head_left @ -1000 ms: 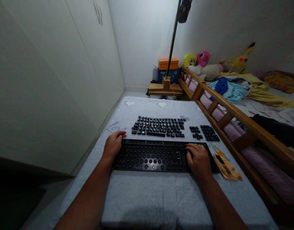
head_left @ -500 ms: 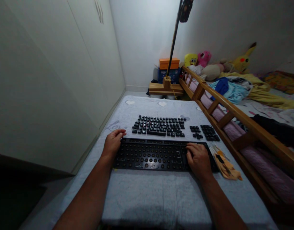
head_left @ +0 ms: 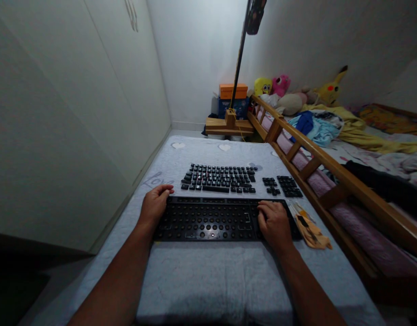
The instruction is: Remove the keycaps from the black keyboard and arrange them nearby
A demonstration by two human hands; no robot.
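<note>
A black keyboard base with its keycaps off lies across a grey cloth-covered table. My left hand grips its left end, fingers curled over the far corner. My right hand rests on its right part with the fingers bent down on the plate. Beyond the base, the removed keycaps are laid out in keyboard order. A smaller group of keycaps sits to their right.
Small tools on a yellow cloth lie at the base's right end. A wooden bed rail runs along the right, with bedding and plush toys behind. White cupboard doors line the left. A pole on a wooden stand rises ahead.
The view has shifted a little to the right, so everything sits slightly further left. Both hands stay on the keyboard base in the same grip.
</note>
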